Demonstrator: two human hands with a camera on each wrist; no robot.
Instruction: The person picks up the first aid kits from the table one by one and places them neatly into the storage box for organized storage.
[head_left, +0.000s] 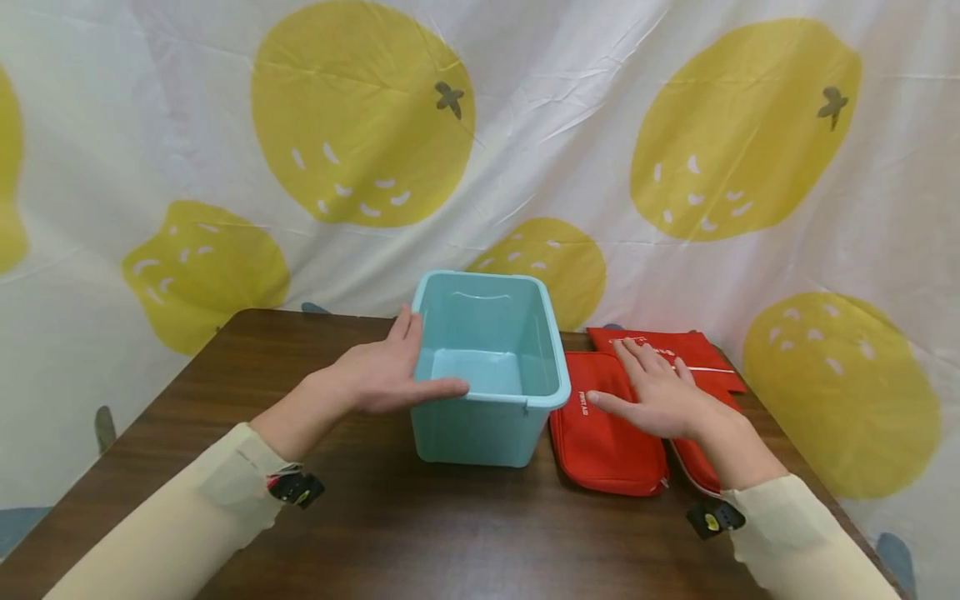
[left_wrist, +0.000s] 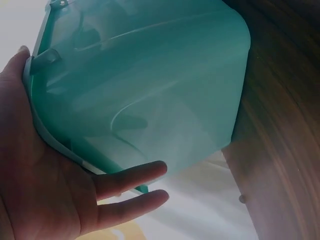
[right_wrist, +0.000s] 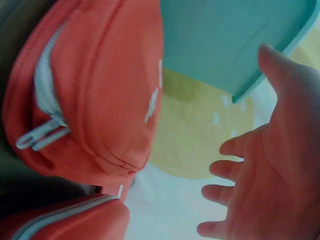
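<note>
A light teal plastic bin (head_left: 480, 429) stands upright on the table, its inside bare in the head view. At its left rim my left hand (head_left: 386, 371) lies with fingers straight and thumb stretched along the near rim; the left wrist view has the palm beside the bin wall (left_wrist: 165, 95). To the right, my right hand (head_left: 663, 400) hovers over the red zippered first-aid pouches, fingers spread, holding nothing. The nearest pouch (head_left: 611, 454) lies beside the bin. In the right wrist view its zipper pulls (right_wrist: 42, 134) show, with a gap between pouch and palm (right_wrist: 275, 180).
Another red pouch (head_left: 693, 462) lies further right, partly hidden by my right hand, and a flat red one (head_left: 697, 350) lies behind. The brown wooden table (head_left: 360, 533) meets a white curtain (head_left: 540, 167) with yellow fruit prints at the back.
</note>
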